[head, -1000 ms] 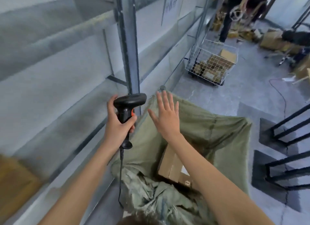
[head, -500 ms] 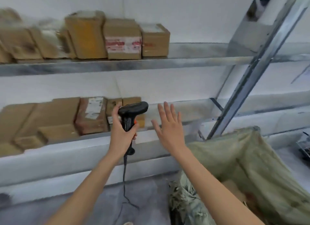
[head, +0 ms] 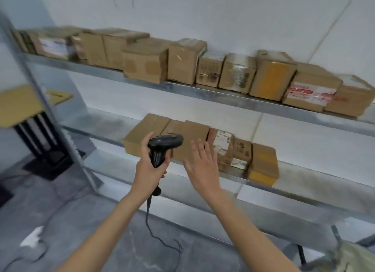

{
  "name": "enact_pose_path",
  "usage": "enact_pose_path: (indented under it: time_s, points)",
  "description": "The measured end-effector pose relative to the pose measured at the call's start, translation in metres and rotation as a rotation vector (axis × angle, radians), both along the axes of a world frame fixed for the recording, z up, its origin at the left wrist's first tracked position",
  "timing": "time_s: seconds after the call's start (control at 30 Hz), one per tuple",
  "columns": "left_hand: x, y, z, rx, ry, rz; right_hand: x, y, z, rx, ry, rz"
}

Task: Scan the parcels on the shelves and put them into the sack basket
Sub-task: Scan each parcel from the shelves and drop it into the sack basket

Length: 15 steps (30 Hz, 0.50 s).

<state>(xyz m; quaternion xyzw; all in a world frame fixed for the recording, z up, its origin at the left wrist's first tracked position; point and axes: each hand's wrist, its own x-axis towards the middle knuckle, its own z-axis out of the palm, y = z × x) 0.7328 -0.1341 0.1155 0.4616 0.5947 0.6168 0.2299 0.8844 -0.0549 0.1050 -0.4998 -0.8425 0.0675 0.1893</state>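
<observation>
Upper shelf [head: 213, 94], row of parcels [head: 233, 73]; lower shelf [head: 304, 180], parcels [head: 262, 162]

View swung left from sack basket [head: 357, 257] to shelf parcels [head: 188, 142], hands now before them

the brown cardboard parcels [head: 145, 69] sit on grey metal shelves [head: 223, 95]. one brown box [head: 310, 94] carries red-and-white tape. the handheld scanner [head: 162, 148] is black.

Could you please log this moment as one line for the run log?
left hand: grips scanner | right hand: open, reaching toward lower-shelf parcels | sack: frame corner
</observation>
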Motion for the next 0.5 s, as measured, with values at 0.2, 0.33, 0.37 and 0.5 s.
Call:
enact_pose_path:
  time_s: [0.2,0.33,0.37,0.5]
  points:
    - [-0.103,-0.025,-0.012,-0.030,0.037,0.097,-0.106,-0.015,-0.019,-0.100,-0.009,0.058]
    - [-0.149,-0.031,-0.023,-0.027,0.037,0.154,-0.145,-0.016,-0.033,-0.138,-0.047,0.055]
    - [-0.156,-0.031,-0.026,-0.023,0.034,0.166,-0.152,-0.014,-0.036,-0.142,-0.058,0.057]
    - [-0.175,-0.014,-0.038,-0.054,0.005,0.202,-0.172,0.004,-0.045,-0.167,-0.083,0.056]
